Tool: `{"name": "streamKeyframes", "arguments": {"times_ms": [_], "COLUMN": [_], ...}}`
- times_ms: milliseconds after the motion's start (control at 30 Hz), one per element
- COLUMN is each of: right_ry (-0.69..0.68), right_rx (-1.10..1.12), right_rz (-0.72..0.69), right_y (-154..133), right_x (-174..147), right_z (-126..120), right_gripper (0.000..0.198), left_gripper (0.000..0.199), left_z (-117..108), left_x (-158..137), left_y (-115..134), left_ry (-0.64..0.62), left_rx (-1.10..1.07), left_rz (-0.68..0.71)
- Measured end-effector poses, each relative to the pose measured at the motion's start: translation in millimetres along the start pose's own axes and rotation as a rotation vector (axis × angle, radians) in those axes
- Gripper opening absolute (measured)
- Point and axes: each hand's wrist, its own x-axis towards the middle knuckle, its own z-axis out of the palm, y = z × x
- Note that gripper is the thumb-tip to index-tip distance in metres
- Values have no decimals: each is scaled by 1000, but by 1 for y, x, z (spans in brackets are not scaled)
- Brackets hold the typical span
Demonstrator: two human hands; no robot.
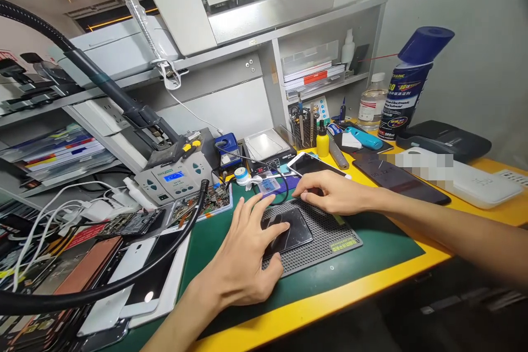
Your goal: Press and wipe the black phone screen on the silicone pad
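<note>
A dark phone (295,228) with a glossy face lies flat on a grey honeycomb-patterned mat (330,236). My left hand (249,250) is open over the phone's left part, its fingers spread and the index finger reaching across the glossy face. At the far edge of the mat, my right hand (328,191) is closed, thumb and index finger drawn close together. Whatever lies between those fingertips, if anything, is too small to make out. A thin black cable (285,179) loops just left of the right fingertips.
Beyond the hands are a white-framed phone (315,164), a yellow bottle (323,143) and a tweezers holder (303,124). A soldering station (173,179) and circuit boards stand left. A black hose (181,250) arcs over stacked phones. A spray can (406,88) stands right.
</note>
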Motion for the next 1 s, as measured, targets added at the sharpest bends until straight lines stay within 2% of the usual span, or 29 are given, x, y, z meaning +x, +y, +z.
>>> {"name": "streamKeyframes", "arguments": {"times_ms": [233, 800, 1000], "right_ry": [-4, -11, -14], "right_rx": [-37, -23, -25], "right_rz": [-6, 51, 45], "right_y": [-1, 0, 0], "right_x": [0, 2, 2], "right_z": [-2, -2, -3], "right_gripper": [26, 26, 26], "left_gripper": [60, 43, 44], "left_z": [-1, -17, -17], "left_x": [-11, -24, -40], "left_y": [-10, -26, -36], "left_ry": [22, 51, 83], "left_rx": [-11, 27, 66], "left_rz": [-20, -83, -122]}}
